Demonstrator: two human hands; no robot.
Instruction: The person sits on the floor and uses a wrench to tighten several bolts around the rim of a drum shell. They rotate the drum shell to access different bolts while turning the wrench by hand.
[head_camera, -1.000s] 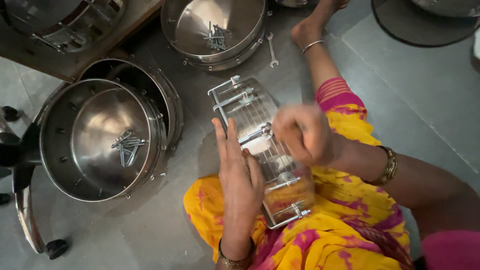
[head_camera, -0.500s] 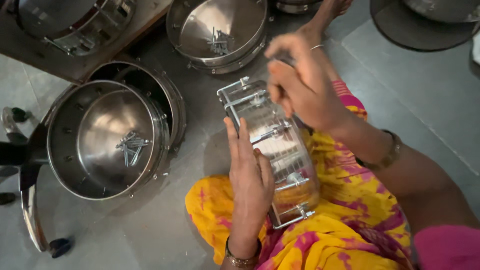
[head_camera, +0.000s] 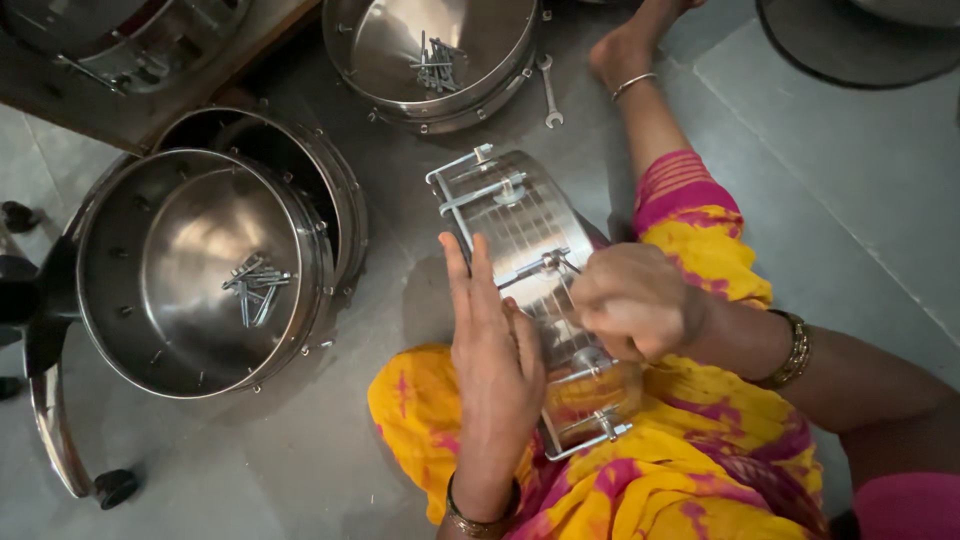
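A shiny steel drum shell (head_camera: 520, 230) with thin tension rods lies on its side across my lap. My left hand (head_camera: 492, 345) rests flat against its left side, fingers stretched out and together. My right hand (head_camera: 632, 302) is closed in a fist over the middle of the shell, gripping a small metal tool or rod fitting (head_camera: 552, 263) on one of the rods; what exactly is in the fist is hidden. My leg in yellow and pink cloth (head_camera: 690, 230) stretches away, with a foot (head_camera: 625, 50) at the top.
Two stacked steel drum shells (head_camera: 110, 300) with loose bolts (head_camera: 252, 288) inside stand on the floor at left. Another shell (head_camera: 440, 105) with bolts stands at the top, a small spanner (head_camera: 548, 90) beside it. A chair leg with castor (head_camera: 110, 488) is at lower left.
My right hand has come down from the far end of the shell to its middle and closed into a fist there. The left hand stays flat on the shell's side.
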